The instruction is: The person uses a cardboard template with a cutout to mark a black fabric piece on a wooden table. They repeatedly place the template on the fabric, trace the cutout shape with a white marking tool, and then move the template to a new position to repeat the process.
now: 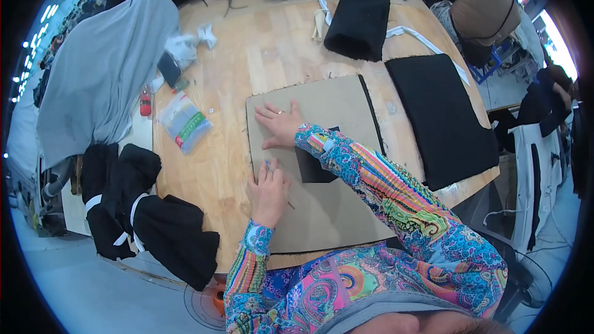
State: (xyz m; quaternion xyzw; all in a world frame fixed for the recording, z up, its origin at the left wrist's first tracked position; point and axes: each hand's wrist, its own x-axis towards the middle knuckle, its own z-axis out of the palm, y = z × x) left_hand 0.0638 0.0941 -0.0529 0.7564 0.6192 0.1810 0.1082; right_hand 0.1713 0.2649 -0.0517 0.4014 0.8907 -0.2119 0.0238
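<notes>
A brown cardboard template (334,210) lies flat on the wooden table (260,55). Black fabric (312,170) shows through a cut-out in it and along its right edge. My right hand (281,124) presses flat on the template's upper left part, fingers spread, a ring on one finger. My left hand (269,188) rests at the template's left edge, its fingertips pinched on a small bluish piece, possibly chalk (267,163). Both my sleeves are brightly patterned.
A stack of black fabric (442,117) lies to the right, a folded black piece (359,18) at the back. A plastic bag of coloured items (184,122) and a small red object (145,104) sit on the left. Black garments (148,216) hang off the table's left edge. Another person (479,0) sits beyond.
</notes>
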